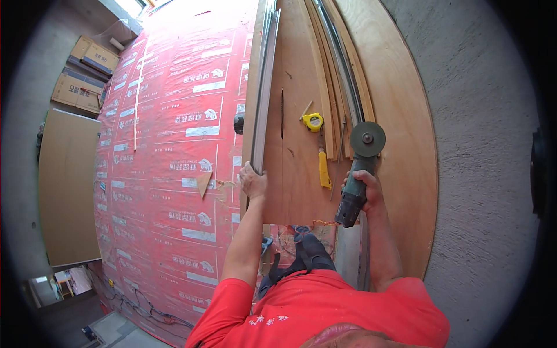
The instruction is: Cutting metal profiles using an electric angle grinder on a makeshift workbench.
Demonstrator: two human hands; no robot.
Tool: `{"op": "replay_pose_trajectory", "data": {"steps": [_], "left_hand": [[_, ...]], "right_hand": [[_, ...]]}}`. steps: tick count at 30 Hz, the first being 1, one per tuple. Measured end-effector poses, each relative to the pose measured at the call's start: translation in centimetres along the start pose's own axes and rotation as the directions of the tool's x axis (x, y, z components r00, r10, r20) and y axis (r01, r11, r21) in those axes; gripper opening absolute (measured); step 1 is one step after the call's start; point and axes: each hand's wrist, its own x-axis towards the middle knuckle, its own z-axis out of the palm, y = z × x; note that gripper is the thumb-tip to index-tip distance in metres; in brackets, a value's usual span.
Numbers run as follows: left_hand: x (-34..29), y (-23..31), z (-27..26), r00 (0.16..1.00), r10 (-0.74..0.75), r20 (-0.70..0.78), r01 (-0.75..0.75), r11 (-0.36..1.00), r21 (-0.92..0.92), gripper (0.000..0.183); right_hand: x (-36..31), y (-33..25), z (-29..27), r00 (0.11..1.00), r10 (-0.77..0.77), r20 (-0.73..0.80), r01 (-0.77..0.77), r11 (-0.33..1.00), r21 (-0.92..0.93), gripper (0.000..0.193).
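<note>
My right hand is wrapped round the body of a dark green angle grinder. Its round grey-green disc points away from me, above the right side of a plywood workbench. On the left, the fingers of my left hand close on the near end of a long, pale metal channel lying along the bench's left edge. Between my hands lie a yellow tape measure, a yellow-handled utility knife and a thin stick.
Long wooden strips and another metal rail lie on the bench's right half. A rough grey wall stands to the right. Red printed sheeting covers the floor on the left, with a triangular offcut. Cardboard boxes stand beyond.
</note>
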Motion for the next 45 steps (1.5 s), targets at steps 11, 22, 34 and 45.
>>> {"op": "replay_pose_trajectory", "data": {"steps": [11,22,34,45], "left_hand": [[-2.1,-4.9,-1.2,0.982,-0.042,0.185,0.040,0.999,0.013,0.057],[-26.5,-20.8,-11.8,0.994,-0.109,-0.018,0.108,0.992,-0.069,0.059],[-34.3,-24.1,-13.8,0.967,-0.203,-0.156,0.181,0.972,-0.147,0.049],[-32.3,-20.5,-10.9,0.937,-0.260,-0.232,0.230,0.962,-0.147,0.031]], "right_hand": [[-0.7,0.1,1.6,0.996,-0.052,0.076,0.059,0.993,-0.102,0.035],[-0.1,1.5,5.8,0.979,0.030,0.203,0.027,0.962,-0.272,0.033],[-4.4,1.2,13.3,0.864,0.249,0.438,0.060,0.813,-0.580,0.042],[-9.8,2.3,15.9,0.807,0.290,0.515,0.193,0.694,-0.694,0.045]]}}
